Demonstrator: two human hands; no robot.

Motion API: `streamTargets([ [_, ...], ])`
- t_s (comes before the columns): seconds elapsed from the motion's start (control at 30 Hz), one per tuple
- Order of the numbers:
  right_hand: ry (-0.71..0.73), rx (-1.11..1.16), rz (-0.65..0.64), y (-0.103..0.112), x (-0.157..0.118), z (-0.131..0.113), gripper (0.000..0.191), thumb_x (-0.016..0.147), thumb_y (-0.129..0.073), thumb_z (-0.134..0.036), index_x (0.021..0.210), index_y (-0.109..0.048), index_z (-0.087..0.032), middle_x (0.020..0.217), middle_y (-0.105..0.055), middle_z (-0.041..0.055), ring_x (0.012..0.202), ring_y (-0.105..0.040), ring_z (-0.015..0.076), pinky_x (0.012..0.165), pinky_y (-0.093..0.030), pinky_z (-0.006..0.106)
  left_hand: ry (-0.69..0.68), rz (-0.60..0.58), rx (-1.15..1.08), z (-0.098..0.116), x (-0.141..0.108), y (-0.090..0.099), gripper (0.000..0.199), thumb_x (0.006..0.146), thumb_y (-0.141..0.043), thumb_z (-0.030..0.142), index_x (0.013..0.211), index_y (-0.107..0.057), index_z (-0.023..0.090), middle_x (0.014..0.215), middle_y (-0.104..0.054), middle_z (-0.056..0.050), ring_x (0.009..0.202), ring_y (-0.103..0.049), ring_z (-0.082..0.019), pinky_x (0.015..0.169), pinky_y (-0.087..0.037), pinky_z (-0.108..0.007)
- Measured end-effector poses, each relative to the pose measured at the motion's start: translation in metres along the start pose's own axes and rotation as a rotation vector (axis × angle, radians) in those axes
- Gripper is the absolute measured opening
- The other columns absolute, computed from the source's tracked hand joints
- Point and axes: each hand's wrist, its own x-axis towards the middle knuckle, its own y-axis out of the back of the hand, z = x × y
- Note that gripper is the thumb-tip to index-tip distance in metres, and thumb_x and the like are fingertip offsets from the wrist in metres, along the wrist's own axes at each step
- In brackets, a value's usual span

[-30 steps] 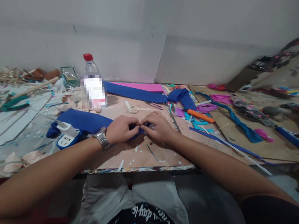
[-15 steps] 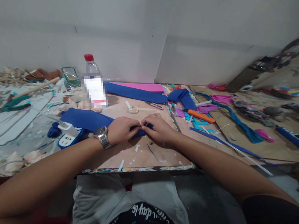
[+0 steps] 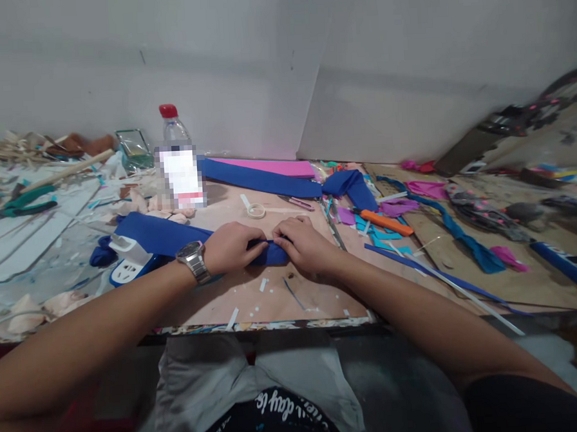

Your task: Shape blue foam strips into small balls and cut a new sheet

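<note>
A blue fabric strip (image 3: 166,234) runs from the left of the table to my hands at the middle. My left hand (image 3: 234,246), with a metal watch on the wrist, pinches the strip between thumb and fingers. Close beside it, my right hand (image 3: 305,244) grips the strip's right end. Between the two hands a short folded piece of the blue cloth shows; the fingertips partly cover it. Behind the hands lies a small roll of tape (image 3: 256,210), and a pinkish cutter (image 3: 299,204) is to its right.
A blue-and-white power strip (image 3: 127,271) stands left of my left hand. Farther back are a red-capped bottle (image 3: 174,128), another blue strip (image 3: 262,180) and a pink one. Right lie an orange utility knife (image 3: 386,223) and cloth scraps. Green-handled pliers (image 3: 30,200) lie far left.
My fingertips have moved slightly apart, so more of the folded blue cloth shows between them. Both hands still hold the strip at the same place on the table.
</note>
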Motion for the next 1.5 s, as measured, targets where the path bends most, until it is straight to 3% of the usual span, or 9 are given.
streamTargets([
  [0.53,0.045,-0.009,0.013,0.0005,0.0007,0.0048,0.012,0.099,-0.057,-0.024,0.096,-0.067,-0.019,0.099,-0.074,0.0076,0.097,-0.062,0.0234,0.096,-0.031,0.042,-0.012,-0.015,-0.082,-0.0008,0.0003,0.0043,0.028,0.096,-0.054,0.037,0.098,-0.077,0.020,0.087,-0.077,-0.006,0.076,-0.066,-0.020,0.070,-0.040,-0.030],
  [0.67,0.039,0.002,0.028,-0.0012,0.0007,0.0078,0.012,0.100,-0.056,-0.024,0.097,-0.067,-0.019,0.099,-0.074,0.0076,0.098,-0.063,0.0235,0.097,-0.031,0.042,-0.005,0.005,-0.067,-0.0013,0.0003,0.0059,0.023,0.090,-0.055,0.029,0.095,-0.075,0.020,0.086,-0.077,-0.006,0.074,-0.065,-0.021,0.070,-0.040,-0.031],
  [1.17,0.003,0.036,0.089,-0.0014,0.0013,0.0081,0.010,0.093,-0.058,-0.024,0.089,-0.067,-0.019,0.094,-0.075,0.0062,0.091,-0.066,0.0226,0.093,-0.034,0.040,0.187,-0.016,0.109,-0.0043,0.0036,0.0071,0.031,0.088,-0.042,0.024,0.096,-0.072,0.021,0.093,-0.076,-0.010,0.085,-0.068,-0.027,0.073,-0.043,-0.036],
  [1.5,0.038,0.026,0.055,-0.0012,0.0007,0.0028,0.013,0.095,-0.059,-0.027,0.094,-0.070,-0.019,0.093,-0.076,0.0055,0.091,-0.066,0.0226,0.092,-0.032,0.040,0.014,-0.029,-0.119,0.0002,0.0009,0.0043,0.028,0.093,-0.043,0.029,0.091,-0.069,0.018,0.083,-0.071,-0.006,0.075,-0.060,-0.021,0.072,-0.039,-0.033],
])
